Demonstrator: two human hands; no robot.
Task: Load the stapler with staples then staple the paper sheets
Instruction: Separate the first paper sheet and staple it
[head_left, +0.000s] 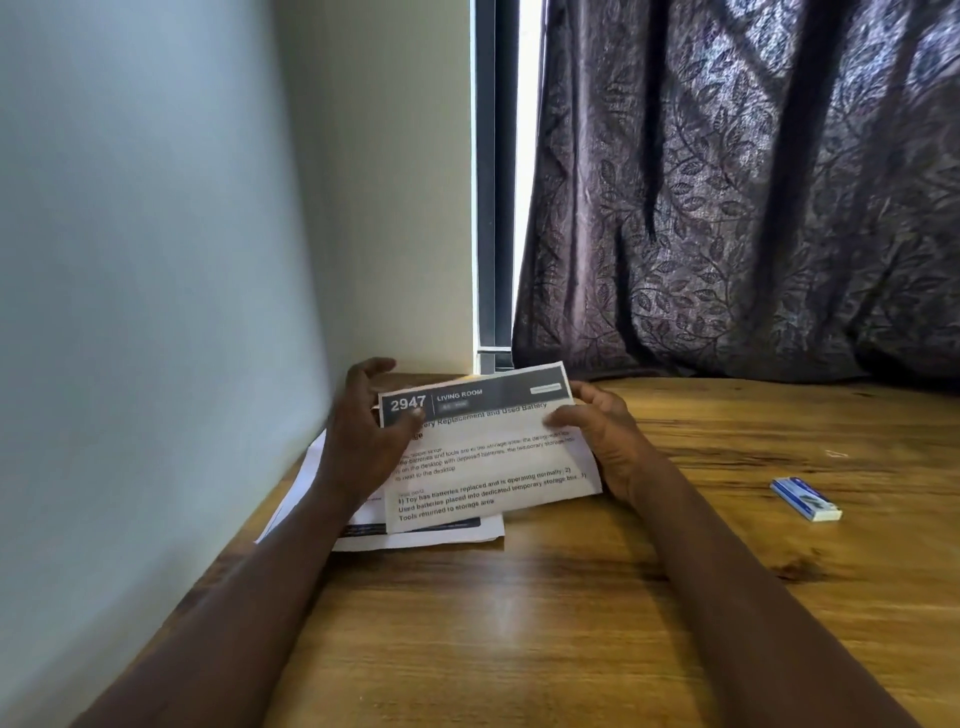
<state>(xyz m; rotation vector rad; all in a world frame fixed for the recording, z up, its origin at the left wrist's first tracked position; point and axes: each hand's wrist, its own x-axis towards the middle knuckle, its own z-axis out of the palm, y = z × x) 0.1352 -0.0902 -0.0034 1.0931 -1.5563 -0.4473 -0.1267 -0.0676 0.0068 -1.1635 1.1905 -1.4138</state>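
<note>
A printed paper sheet (488, 457) with a dark header reading "2947 LIVING ROOM" is held tilted up above the wooden table (519, 623). My left hand (363, 431) grips its left edge, thumb over the header. My right hand (602, 431) grips its right edge. More white sheets (415, 538) lie flat on the table underneath, partly hidden by the held sheet and my left arm. A small blue and white staple box (805, 499) lies on the table to the right, apart from both hands. No stapler is visible.
A pale wall (156, 260) runs along the table's left edge. A dark patterned curtain (753, 182) hangs behind the table at the back right, with a bright window gap (498, 182) beside it.
</note>
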